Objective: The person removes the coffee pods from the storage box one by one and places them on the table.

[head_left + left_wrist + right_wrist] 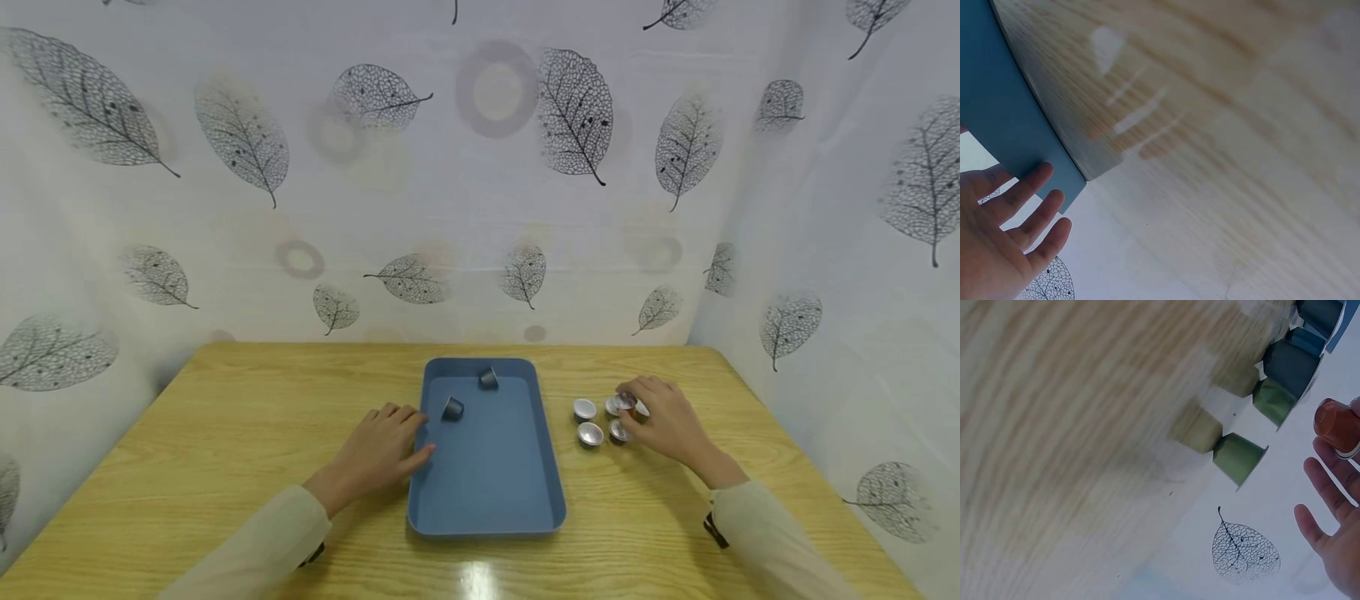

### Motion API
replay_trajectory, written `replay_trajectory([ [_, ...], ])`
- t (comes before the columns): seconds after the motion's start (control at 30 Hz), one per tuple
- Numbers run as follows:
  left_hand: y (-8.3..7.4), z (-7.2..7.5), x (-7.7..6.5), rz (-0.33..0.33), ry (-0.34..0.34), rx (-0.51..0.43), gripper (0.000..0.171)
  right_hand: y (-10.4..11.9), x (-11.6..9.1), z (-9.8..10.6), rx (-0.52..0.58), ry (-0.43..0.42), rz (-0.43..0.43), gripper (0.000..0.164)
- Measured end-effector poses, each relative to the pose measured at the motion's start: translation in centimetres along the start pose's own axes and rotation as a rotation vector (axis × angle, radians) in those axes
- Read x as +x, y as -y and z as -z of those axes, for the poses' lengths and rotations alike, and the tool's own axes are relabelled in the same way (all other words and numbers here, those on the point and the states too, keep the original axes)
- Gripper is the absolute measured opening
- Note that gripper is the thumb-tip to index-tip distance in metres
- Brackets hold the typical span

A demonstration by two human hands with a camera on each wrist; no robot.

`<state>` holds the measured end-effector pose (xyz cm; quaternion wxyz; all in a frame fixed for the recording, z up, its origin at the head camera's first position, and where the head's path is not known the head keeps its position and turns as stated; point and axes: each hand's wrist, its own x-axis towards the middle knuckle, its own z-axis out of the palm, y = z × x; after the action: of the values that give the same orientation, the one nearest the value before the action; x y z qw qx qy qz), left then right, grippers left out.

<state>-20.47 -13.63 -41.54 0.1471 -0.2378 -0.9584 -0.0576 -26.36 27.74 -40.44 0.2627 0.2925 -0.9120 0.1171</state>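
Capsules [590,434] are spread across two places on the worktop [300,400], some in a tray and the rest to its right. At the left, the left hand [379,447] lies against the left rim of the blue tray [487,492], fingers spread and thumb apart; it holds no capsule. The tray's long axis runs from near to far. Inside, toward its far end, two dark capsules [453,408] lie tipped, one nearer the left wall, the other farther off and more to the right, well apart.

Past the tray's right wall comes a strip of bare wood, then a small cluster standing with foil lids up and narrow ends down; the right wrist view shows green capsules [1240,460] and darker ones among them. At the right end is the right hand [667,423], its thumb and fingers pinched on an orange capsule [1336,427]. That capsule appears raised over the cluster, its lid facing roughly up.

The relation that counts is sideways: the tray lies left of the held capsule, with part of the cluster between them. The right hand is nearer the cluster, the left hand nearer the tray.
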Motion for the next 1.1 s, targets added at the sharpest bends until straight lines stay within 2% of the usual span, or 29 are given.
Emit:
replay_trajectory([
  [0.27, -0.1, 0.2, 0.1, 0.006, 0.019, 0.008, 0.046, -0.9, -1.0, 0.7, -0.003, 0.013, -0.031, 0.029],
  [0.53, 0.0, 0.0, 0.1, 0.011, 0.029, 0.018, 0.046, -1.6, -1.8, 0.8, -0.025, -0.013, -0.007, 0.027],
  [1.1, 0.1, 0.0, -0.1, 0.005, 0.021, -0.003, 0.048, -2.1, -2.9, 0.8, 0.001, 0.030, -0.009, 0.032],
])
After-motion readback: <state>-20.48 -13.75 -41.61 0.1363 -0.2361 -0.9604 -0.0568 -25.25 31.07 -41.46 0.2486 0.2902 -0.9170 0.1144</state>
